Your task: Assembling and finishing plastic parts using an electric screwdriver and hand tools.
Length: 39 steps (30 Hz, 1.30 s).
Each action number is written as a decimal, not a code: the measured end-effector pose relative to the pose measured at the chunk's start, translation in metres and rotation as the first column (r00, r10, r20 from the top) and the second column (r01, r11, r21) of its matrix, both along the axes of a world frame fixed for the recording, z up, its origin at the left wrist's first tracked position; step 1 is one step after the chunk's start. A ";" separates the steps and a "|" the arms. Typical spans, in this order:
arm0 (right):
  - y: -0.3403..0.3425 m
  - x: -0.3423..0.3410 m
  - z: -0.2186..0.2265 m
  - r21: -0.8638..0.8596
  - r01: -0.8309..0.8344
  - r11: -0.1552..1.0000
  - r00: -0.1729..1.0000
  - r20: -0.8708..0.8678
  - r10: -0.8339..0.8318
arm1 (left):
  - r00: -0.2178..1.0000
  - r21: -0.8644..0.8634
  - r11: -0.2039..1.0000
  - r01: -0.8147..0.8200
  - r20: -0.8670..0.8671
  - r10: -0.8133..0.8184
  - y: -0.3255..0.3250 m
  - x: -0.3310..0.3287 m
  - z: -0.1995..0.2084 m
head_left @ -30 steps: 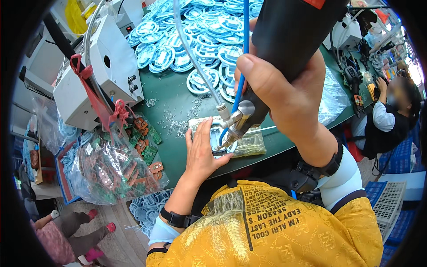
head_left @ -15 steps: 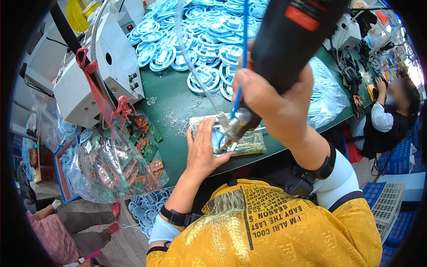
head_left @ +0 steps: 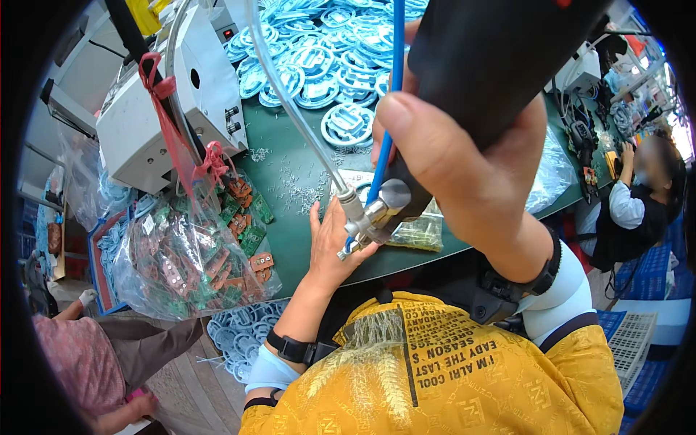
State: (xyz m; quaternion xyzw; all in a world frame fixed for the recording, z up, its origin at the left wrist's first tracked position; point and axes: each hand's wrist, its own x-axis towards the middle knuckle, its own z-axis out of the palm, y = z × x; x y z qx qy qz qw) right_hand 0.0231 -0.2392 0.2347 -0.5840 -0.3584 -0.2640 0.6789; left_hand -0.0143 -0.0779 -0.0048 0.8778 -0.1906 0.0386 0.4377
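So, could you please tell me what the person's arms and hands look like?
The left hand and right hand are ungloved. Each arm wears a black strap with a dark module and a pale blue sleeve; the yellow top has dark sleeve trim.

Several rows of dark capital letters [head_left: 451, 348] stand on the front of the yellow top [head_left: 348, 395], to the right of a thin dark upright bar; they appear upside down in this view. Around them, small squared letter emblems [head_left: 536, 392] repeat in tones close to the cloth. On the pale box [head_left: 163, 109], marks by the knobs are too small to read. A red spot on the black tool [head_left: 475, 69] shows no readable lettering.
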 end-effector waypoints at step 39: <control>-0.069 0.026 -0.001 -0.043 0.241 0.970 0.951 -0.191 -0.245 | 0.954 0.391 0.902 0.186 0.147 -0.261 -0.038 0.016 0.053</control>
